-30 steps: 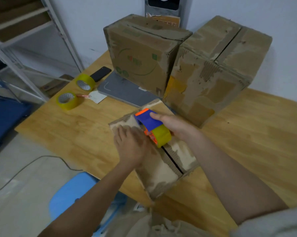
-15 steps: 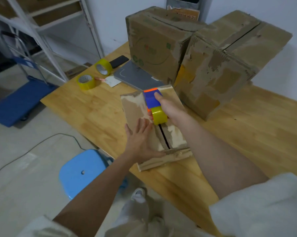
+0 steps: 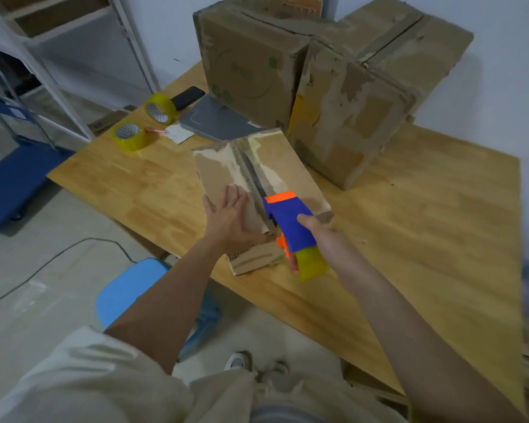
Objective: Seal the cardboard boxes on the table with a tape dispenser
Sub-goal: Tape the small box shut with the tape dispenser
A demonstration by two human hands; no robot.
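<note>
A small worn cardboard box (image 3: 275, 166) lies at the near edge of the wooden table (image 3: 425, 239), its top flaps meeting in a dark centre seam. My left hand (image 3: 229, 218) presses flat on the left flap near the front edge. My right hand (image 3: 313, 236) grips a blue and orange tape dispenser (image 3: 287, 224) with a yellow tape roll. The dispenser sits over the near end of the seam, at the box's front edge. A shiny strip of tape runs along the seam behind it.
Two large cardboard boxes (image 3: 251, 62) (image 3: 367, 96) stand at the back of the table. Two yellow tape rolls (image 3: 129, 137) (image 3: 159, 108), a black phone (image 3: 188, 97), a grey laptop (image 3: 217, 123) and a paper slip lie at the left. A blue stool (image 3: 129, 291) stands below the table edge.
My right hand has drawn the dispenser along the seam from the box's far end to its near edge. My left hand slid down the left flap. The camera view rose and shifted.
</note>
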